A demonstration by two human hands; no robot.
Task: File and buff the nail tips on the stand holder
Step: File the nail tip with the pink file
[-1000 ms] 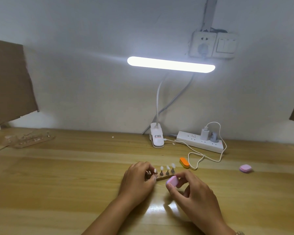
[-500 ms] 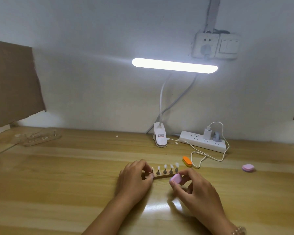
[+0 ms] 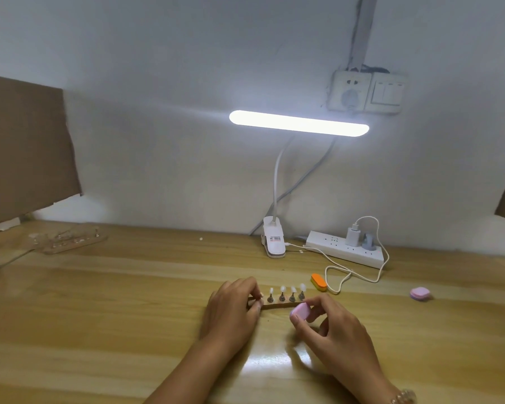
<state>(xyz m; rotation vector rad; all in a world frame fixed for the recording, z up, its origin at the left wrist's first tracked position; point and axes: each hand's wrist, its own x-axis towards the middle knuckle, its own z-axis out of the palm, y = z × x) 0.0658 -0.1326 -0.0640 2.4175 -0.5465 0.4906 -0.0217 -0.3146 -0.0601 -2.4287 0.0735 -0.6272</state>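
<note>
At the far left a brown cardboard panel [image 3: 24, 147] stands against the wall, and just below it a clear plastic tray [image 3: 70, 242] lies on the pale wooden bench [image 3: 99, 316]. Near the middle my left hand [image 3: 231, 313] sits low on the bench with its fingers curled, pinching the left end of the narrow wooden stand holder [image 3: 279, 305]. The holder lies flat, running left to right between my two hands. Four white nail tips [image 3: 282, 288] stand upright on small metal pegs along it; whether a fifth is hidden by my fingers I cannot tell. Behind the holder a white clip lamp [image 3: 274, 244] sits at the wall, its lit bar glowing above. My right hand [image 3: 338, 330] is at the holder's right end, thumb and fingers clamped on a pink rounded buffer block [image 3: 301, 311]. The block is just beside the rightmost tip; whether they touch I cannot tell. An orange oval block [image 3: 318, 282] lies just beyond, near a white power strip [image 3: 344, 252] by the wall. Well apart to the right lies a second pink block [image 3: 419, 293].
</note>
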